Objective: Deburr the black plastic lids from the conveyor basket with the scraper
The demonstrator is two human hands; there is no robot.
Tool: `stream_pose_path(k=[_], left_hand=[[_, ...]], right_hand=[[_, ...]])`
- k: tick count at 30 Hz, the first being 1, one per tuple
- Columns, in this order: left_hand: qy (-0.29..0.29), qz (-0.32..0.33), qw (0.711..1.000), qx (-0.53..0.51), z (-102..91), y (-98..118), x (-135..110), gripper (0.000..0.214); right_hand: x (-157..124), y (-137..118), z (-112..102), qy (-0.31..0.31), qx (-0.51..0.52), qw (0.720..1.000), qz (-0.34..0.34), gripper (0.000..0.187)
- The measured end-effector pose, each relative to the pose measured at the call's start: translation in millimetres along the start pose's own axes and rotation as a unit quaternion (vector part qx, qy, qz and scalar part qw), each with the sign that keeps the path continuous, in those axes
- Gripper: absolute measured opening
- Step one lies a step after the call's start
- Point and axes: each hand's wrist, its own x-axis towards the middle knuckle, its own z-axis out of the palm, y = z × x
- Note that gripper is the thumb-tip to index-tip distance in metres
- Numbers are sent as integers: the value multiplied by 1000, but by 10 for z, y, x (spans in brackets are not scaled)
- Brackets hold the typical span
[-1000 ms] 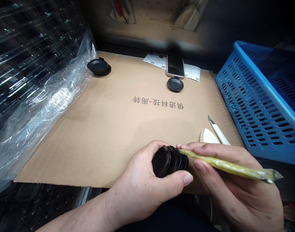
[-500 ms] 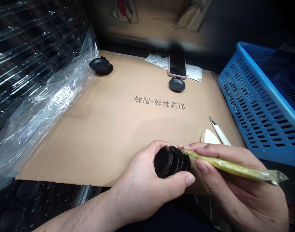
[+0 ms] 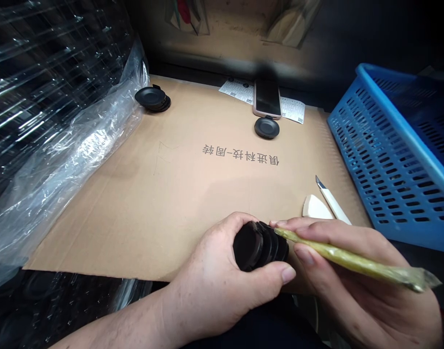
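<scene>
My left hand [image 3: 222, 276] is closed around a stack of black round caps [image 3: 260, 245], held on its side low over the near edge of the cardboard sheet [image 3: 178, 189]. My right hand [image 3: 356, 286] grips a long yellowish tape-wrapped tool [image 3: 356, 261] like a pen. The tool's tip touches the top right edge of the stack. Thumb and fingers of both hands frame the caps.
A small pile of black caps [image 3: 152, 99] lies at the far left, a single cap [image 3: 267, 128] near a phone [image 3: 267, 98] on printed labels. A white-handled knife [image 3: 332, 201] and white wedge [image 3: 314, 207] lie right. Blue basket [image 3: 396, 155] right; clear plastic bags [image 3: 54, 131] left.
Both hands, the stack and the tool have shifted slightly to the right and down in the view. The grip on each has stayed the same.
</scene>
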Motion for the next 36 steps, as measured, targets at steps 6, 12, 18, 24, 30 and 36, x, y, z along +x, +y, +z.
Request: stream_pose_path(k=[6,12,18,24,30,36], left_hand=[[24,6,997,78,32,11,-1,33],[11,10,999,49,15,-6,-8,40],[27,-16,998,54,48,43,-43,45],[39,-6,997,68,60,14,-25,39],[32,-1,998,48,34,-11,-22,42],[30,27,999,25,45,-73,-29,42]], right_hand=[[94,-56,-26,-49,-85,992,-77,21],[67,6,2,-37,-115,982,-142,29],[-16,47,53,21,-96,981,-170,31],[-121,91,-63,23,-85,985,-149,32],[-46,34,10,27,37,996,-74,40],[-65,65,136,50,68,995,-51,41]])
